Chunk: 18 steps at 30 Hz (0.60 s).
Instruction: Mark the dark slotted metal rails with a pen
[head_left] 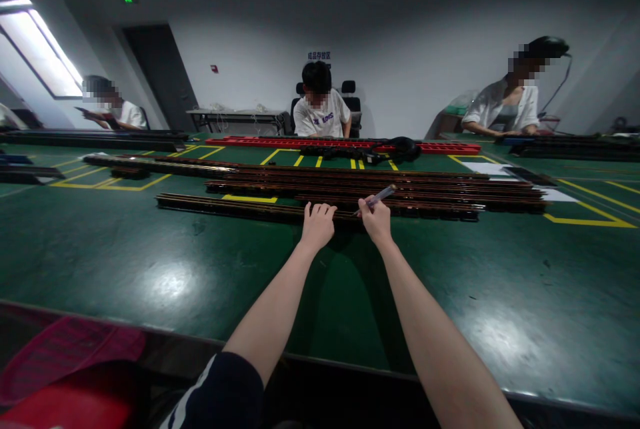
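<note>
Long dark strips with coppery edges lie across the green table in front of me. My left hand point(319, 225) is on the nearest strip point(225, 207), its fingers bent over the far edge, its thumb not clearly seen. Just to the right, my right hand point(376, 221) grips a pen point(382, 195) with a see-through barrel. The pen slants, top end up to the right, its tip down at the same strip; whether it touches I cannot tell. Beyond both hands lies a stack of similar strips point(350, 181).
The green table point(225, 269) bears yellow tape outlines point(590, 221). Farther back are a red slotted rail point(450, 147), a black cable bundle point(400, 147) and white sheets point(557, 195). Several people sit across the table. A pink basket point(75, 349) is below the near edge, left.
</note>
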Each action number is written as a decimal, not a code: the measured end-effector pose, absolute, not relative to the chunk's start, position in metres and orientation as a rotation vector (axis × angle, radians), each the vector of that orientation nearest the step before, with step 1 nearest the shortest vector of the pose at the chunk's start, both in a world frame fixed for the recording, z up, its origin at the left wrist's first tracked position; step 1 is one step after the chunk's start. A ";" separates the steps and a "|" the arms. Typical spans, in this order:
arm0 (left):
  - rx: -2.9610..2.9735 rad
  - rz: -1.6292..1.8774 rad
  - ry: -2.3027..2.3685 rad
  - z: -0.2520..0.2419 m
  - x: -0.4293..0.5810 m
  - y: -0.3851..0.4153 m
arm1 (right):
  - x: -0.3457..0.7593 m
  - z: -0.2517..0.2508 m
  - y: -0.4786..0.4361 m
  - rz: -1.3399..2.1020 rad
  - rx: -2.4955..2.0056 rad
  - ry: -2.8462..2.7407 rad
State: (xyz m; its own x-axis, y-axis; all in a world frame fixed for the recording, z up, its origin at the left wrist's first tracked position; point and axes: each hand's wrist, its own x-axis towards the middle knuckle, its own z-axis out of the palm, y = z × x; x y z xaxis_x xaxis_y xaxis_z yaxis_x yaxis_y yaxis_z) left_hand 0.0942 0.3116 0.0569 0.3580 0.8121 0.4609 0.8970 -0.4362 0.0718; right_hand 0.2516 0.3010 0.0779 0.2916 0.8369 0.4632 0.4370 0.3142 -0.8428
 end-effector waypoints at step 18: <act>-2.450 -0.718 -1.573 0.056 0.091 0.315 | 0.254 0.079 0.300 0.401 -1.315 -1.258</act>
State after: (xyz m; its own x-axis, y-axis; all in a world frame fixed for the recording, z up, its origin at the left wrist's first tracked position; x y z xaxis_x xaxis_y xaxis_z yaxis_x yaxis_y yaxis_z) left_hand 0.0908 0.3149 0.0561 0.3387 0.8185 0.4640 0.8867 -0.4426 0.1335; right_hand 0.2536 0.3004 0.0788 0.3535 0.8199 0.4504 0.4077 0.2983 -0.8630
